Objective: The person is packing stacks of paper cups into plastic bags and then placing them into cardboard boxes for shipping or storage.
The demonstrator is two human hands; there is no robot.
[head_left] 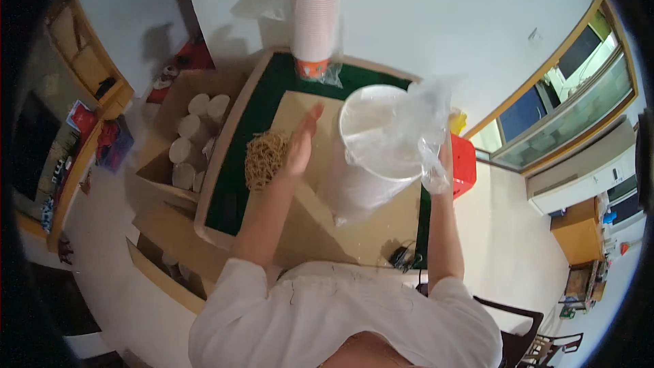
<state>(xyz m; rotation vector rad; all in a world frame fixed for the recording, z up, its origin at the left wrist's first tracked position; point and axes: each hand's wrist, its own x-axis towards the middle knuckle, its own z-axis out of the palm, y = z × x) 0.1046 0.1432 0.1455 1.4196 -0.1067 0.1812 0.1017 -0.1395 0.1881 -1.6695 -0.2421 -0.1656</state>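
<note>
A large stack of white paper cups (371, 184), wrapped in a clear plastic bag (432, 112), tilts up from the table between my hands. The bag's loose mouth bunches at its upper right. My left hand (300, 144) is open, fingers stretched out, apart from the stack on its left side. Against the stack's right side is my right hand (441, 176); bag plastic and the stack cover its fingers, so its grip is hidden. Just left of my left hand lies a heap of tan rubber bands (266, 158).
At the table's back stands another bagged cup stack (315, 31) with an orange-patterned bottom cup. A cardboard box (160, 163) of wrapped stacks sits to the left, a second open box (160, 259) nearer. A red container (464, 167) is right; a black cable (402, 255) lies near the front edge.
</note>
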